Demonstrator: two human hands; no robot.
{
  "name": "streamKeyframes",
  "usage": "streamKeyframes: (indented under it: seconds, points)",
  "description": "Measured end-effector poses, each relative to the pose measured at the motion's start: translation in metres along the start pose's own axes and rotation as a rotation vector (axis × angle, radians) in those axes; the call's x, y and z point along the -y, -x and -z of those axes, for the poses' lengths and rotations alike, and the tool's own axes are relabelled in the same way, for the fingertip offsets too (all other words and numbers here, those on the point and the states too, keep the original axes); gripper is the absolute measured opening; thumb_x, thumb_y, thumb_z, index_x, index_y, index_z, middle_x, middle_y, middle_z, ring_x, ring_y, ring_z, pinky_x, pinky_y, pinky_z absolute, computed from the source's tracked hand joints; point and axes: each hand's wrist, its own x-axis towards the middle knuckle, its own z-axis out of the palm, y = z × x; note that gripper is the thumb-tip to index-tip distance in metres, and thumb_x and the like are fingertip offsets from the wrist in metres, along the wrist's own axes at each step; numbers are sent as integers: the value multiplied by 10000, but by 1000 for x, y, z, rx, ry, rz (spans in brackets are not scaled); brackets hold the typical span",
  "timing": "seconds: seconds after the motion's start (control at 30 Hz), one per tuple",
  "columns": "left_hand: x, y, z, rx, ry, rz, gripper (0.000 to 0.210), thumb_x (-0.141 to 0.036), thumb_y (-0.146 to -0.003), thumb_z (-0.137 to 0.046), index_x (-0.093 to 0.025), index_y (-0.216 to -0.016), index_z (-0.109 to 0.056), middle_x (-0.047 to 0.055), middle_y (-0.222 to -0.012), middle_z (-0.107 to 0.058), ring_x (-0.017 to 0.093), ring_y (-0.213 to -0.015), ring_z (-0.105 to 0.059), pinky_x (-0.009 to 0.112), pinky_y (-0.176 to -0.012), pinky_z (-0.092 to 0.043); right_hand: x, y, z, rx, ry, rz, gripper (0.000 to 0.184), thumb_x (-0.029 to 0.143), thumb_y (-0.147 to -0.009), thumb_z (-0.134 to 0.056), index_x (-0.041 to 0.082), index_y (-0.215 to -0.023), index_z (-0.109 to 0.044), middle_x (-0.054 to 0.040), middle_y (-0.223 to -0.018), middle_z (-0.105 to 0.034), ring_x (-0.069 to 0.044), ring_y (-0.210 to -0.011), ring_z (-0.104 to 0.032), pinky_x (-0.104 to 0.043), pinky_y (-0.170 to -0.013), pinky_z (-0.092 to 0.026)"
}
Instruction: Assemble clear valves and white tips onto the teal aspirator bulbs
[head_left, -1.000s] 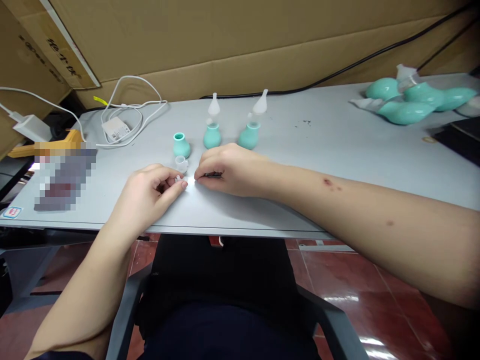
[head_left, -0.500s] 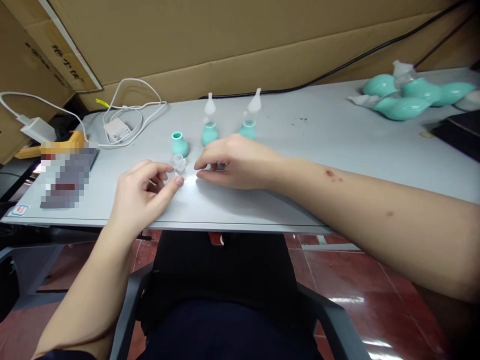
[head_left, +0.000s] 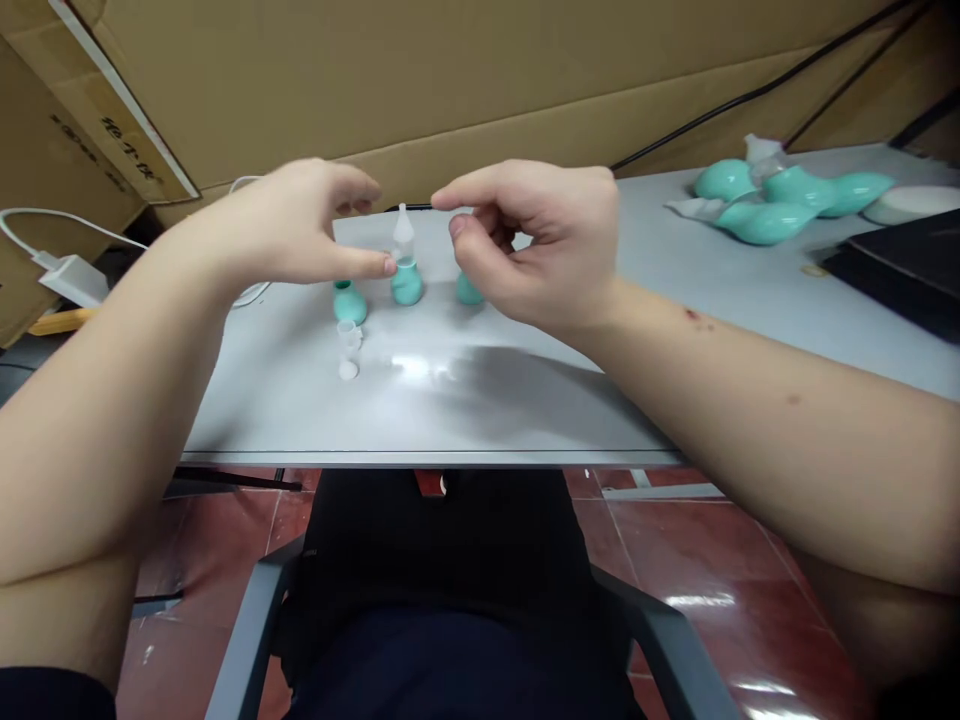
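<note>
My left hand (head_left: 307,225) hovers over the desk, thumb and fingers apart, holding nothing. Its thumb tip overlaps the view of an upright nasal aspirator (head_left: 406,285) with a teal bulb and a clear pointed nozzle. Partly under that hand in view stands a teal bulb (head_left: 350,304) without a nozzle. In front of it lie a small clear cup-shaped part (head_left: 348,334) and a white round piece (head_left: 348,370). My right hand (head_left: 536,240) is raised too, index finger and thumb parted, other fingers curled, nothing visible between them. It hides most of another teal bulb (head_left: 469,290).
Several more teal aspirators (head_left: 772,200) lie heaped at the far right, near a black object (head_left: 907,270). A white charger (head_left: 75,280) and cable are at left. Cardboard (head_left: 375,80) walls the desk's back; the desk's front edge (head_left: 435,459) runs before my lap.
Both hands have lifted from the small parts and moved up and back over the desk. The left has left the clear part, and the fingers of both hands now face each other above the bulbs.
</note>
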Motion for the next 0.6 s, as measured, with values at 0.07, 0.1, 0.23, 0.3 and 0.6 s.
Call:
streamKeyframes:
  seconds: [0.07,0.1,0.23,0.3,0.6]
  points:
    - [13,-20,-9,87,32,42,643,-395,-929,-1072,-262,-1541,-925,44,-1467,-933,287,-1336,-868,407,-1258,-675,-1,0,2,41,16,-75,265,526,-1203,-765,319,-1274,-914,-83,-982,-855,-288,-933,-796,-434,-858,-640]
    - [19,-28,-14,106,43,65,617,-371,-839,-1127,-274,-1424,-957,38,-1364,-947,290,-1261,-882,376,-1181,-695,-2,0,2,59,21,-102,311,550,-1205,-758,319,-1347,-911,-87,-1003,-852,-301,-963,-801,-438,-867,-635]
    - [31,-41,-33,231,150,-49,382,-339,-797,-1105,-319,-1159,-984,-1,-1056,-930,292,-1014,-896,380,-1031,-709,-5,1,1,142,51,-114,350,530,-1224,-719,334,-1460,-888,-91,-1083,-870,-324,-1058,-834,-444,-926,-635]
    - [27,-38,-38,222,194,-103,226,-271,-849,-1008,-316,-1069,-977,-11,-931,-884,278,-916,-868,383,-968,-705,-7,-1,1,156,63,-78,300,445,-1220,-710,315,-1422,-891,-90,-1114,-886,-308,-1069,-850,-431,-950,-631]
    - [-14,-10,-45,-139,170,-139,162,-265,-919,-913,-304,-913,-756,74,-1038,-812,418,-1318,-858,530,-1259,-663,4,0,-2,138,-70,-69,462,474,-1132,-848,281,-1545,-776,-123,-1666,-824,-185,-950,-764,-367,-722,-537]
